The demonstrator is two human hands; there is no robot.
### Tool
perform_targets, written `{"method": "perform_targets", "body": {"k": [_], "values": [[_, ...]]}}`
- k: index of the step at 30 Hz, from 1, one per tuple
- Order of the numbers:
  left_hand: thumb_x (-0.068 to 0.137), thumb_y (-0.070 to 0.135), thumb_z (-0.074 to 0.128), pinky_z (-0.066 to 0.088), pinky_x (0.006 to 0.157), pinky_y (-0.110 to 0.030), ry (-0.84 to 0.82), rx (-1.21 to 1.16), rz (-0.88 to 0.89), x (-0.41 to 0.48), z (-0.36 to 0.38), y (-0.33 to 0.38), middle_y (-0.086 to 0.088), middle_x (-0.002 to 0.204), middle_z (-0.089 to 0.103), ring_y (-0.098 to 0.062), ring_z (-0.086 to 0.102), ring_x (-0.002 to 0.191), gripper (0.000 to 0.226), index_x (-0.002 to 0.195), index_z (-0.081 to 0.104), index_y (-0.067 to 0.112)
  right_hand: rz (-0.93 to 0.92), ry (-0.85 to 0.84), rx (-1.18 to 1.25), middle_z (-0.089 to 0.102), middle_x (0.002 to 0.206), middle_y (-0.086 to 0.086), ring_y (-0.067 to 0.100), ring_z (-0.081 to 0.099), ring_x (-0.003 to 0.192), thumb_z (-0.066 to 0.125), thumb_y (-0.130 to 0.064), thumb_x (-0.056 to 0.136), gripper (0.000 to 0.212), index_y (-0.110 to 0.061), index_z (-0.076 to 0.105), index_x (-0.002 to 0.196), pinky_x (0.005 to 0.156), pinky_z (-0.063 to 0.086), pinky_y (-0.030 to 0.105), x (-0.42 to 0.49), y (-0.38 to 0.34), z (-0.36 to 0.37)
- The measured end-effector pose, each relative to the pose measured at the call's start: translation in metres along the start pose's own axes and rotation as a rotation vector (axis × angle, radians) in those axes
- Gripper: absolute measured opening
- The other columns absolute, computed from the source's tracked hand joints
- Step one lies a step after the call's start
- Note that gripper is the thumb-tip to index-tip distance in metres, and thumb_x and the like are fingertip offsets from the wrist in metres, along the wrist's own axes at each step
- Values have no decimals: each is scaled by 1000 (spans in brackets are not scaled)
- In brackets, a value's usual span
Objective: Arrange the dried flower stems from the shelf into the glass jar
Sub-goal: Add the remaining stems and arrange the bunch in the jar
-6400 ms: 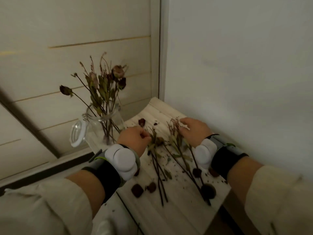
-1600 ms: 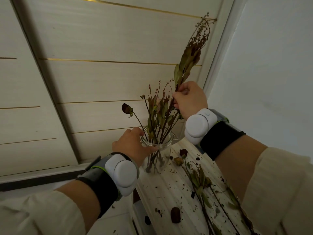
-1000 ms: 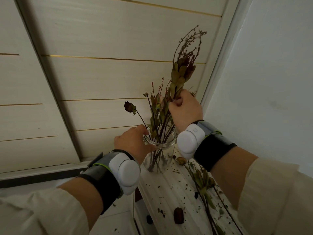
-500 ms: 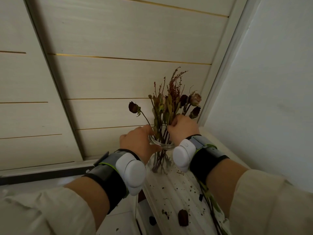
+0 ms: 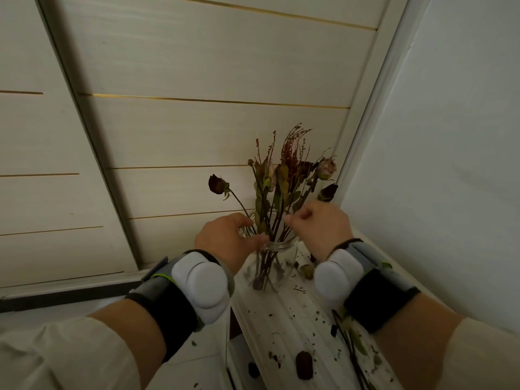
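Note:
The glass jar (image 5: pixel 277 267) stands at the back of the white shelf (image 5: pixel 284 322), with a bunch of dried flower stems (image 5: pixel 282 190) upright in it. My left hand (image 5: pixel 226 240) grips the jar's rim from the left. My right hand (image 5: pixel 320 228) hovers just right of the jar mouth. Its fingers are loosely curled, its fingertips are close to the stems, and nothing shows between them. Another leafy dried stem (image 5: pixel 350 337) lies on the shelf under my right wrist, partly hidden.
A dark loose flower head (image 5: pixel 304 368) and scattered crumbs lie on the shelf's near part. A panelled wall stands right behind the jar and a plain white wall (image 5: pixel 439 164) close on the right. The shelf's left edge drops off beside my left wrist.
My right hand lowered a tall leafy stem into the jar, then let go and drew back to the right. My left hand stayed on the jar's rim.

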State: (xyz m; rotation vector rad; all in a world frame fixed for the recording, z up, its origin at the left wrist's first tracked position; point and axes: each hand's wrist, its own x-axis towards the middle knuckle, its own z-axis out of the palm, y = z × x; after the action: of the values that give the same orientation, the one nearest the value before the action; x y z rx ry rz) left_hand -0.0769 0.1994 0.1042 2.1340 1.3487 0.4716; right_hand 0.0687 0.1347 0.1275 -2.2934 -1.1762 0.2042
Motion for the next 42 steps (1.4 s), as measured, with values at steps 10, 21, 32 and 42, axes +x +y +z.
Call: {"method": "perform_targets", "body": {"k": [10, 21, 32, 42], "values": [[79, 54, 62, 38, 102, -32, -88, -159, -81, 24, -7, -5, 1, 136, 53, -19, 51, 123, 72, 138, 43, 17, 112, -312, 553, 54, 129, -4, 20, 47, 123, 68, -43, 79, 63, -22, 41, 132, 107, 36, 40, 21, 16, -16], [84, 44, 61, 31, 92, -19, -235, -220, -1, 53, -4, -1, 4, 126, 60, -12, 53, 113, 49, 128, 56, 23, 118, -371, 1095, 66, 113, 4, 15, 61, 101, 64, -11, 84, 38, -10, 59, 122, 109, 38, 45, 46, 21, 5], [90, 33, 57, 30, 87, -18, -175, -174, 101, 70, -21, 15, 9, 98, 60, -7, 51, 98, 23, 109, 67, 25, 110, -146, 1043, 74, 99, 2, 25, 66, 102, 74, -27, 76, 15, -24, 70, 90, 96, 50, 39, 40, 28, -10], [92, 32, 53, 32, 83, -21, -201, -71, 99, 82, -7, 14, 7, 93, 57, -8, 49, 91, 24, 108, 67, 23, 147, -120, 1012, 72, 96, 5, 26, 63, 85, 74, -33, 76, 13, -27, 69, 86, 78, 56, 36, 12, 35, 13]]}}
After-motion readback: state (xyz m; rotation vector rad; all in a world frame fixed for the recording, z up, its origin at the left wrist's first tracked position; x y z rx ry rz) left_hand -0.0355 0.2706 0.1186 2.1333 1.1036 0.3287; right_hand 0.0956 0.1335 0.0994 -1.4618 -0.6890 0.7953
